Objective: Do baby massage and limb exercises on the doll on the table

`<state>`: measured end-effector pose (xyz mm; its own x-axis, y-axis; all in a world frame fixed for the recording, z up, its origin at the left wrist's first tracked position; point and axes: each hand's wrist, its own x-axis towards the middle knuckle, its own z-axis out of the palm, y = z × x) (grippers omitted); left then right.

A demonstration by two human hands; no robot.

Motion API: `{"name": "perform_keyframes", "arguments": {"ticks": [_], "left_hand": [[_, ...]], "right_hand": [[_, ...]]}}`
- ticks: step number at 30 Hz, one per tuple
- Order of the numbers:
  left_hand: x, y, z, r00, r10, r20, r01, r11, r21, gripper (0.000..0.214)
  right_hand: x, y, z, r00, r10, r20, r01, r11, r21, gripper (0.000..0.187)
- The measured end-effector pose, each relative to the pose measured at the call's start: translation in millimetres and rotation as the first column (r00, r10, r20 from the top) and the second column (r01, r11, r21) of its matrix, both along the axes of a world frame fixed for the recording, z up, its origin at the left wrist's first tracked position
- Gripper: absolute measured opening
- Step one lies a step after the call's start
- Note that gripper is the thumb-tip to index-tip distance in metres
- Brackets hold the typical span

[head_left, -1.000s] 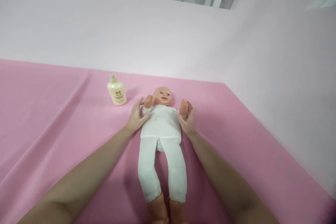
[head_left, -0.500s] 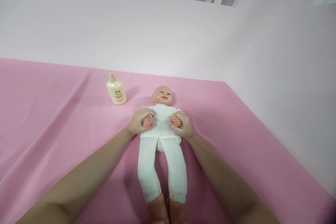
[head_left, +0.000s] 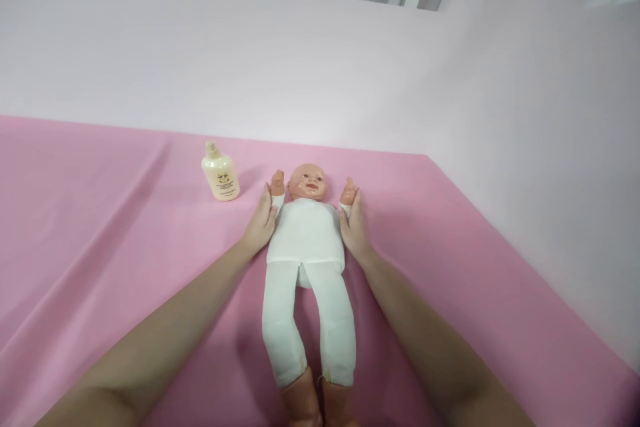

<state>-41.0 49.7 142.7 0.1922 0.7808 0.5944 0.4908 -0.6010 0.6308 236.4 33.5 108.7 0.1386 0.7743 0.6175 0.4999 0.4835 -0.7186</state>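
A baby doll (head_left: 306, 233) with a white cloth body lies on its back on a pink cloth (head_left: 190, 240), head away from me. My left hand (head_left: 261, 219) grips the doll's arm on the left near the wrist, the thumb on its inner side. On the other side my right hand (head_left: 355, 223) is closed around the doll's other forearm. Both doll hands point up beside its head, outside my fingers. The doll's legs lie straight toward me, and its feet are partly cut off by the lower edge of the picture.
A cream pump bottle (head_left: 221, 175) stands on the cloth to the left of the doll's head. White walls (head_left: 225, 47) rise behind and on the right of the pink surface. Beyond the back wall, ceiling lights and hanging decorations show.
Both my hands have moved outward and up along the doll's sides. The doll's arms went from folded on its chest to raised beside its head.
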Motion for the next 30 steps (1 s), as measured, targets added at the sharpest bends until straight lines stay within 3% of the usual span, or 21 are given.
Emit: {"name": "perform_keyframes", "arguments": {"ticks": [4,9,18,25,30], "left_hand": [[-4.5,4.9,-2.8,0.997,0.075,-0.006,-0.075,0.995,-0.066,0.073],[-5.8,2.7,1.7,0.981,0.186,-0.054,-0.193,0.968,-0.158,0.067],[-7.6,-1.4,13.0,0.948,0.245,-0.203,-0.279,0.946,-0.164,0.059],[-7.9,-2.4,15.9,0.893,0.312,-0.325,-0.356,0.931,-0.084,0.056],[-9.2,-2.3,12.5,0.904,0.31,-0.294,-0.339,0.939,-0.053,0.057]], "right_hand": [[6.5,8.1,-7.0,0.999,-0.037,0.013,0.038,0.99,-0.136,0.08],[8.7,7.0,-1.9,1.0,0.003,-0.016,-0.005,0.994,-0.114,0.072],[10.4,-1.3,8.5,0.999,-0.036,0.013,0.038,0.983,-0.178,0.054],[10.0,-4.0,11.5,1.0,-0.017,-0.015,0.014,0.976,-0.217,0.058],[10.5,-1.3,7.6,0.997,0.009,-0.075,-0.024,0.979,-0.204,0.062]]}}
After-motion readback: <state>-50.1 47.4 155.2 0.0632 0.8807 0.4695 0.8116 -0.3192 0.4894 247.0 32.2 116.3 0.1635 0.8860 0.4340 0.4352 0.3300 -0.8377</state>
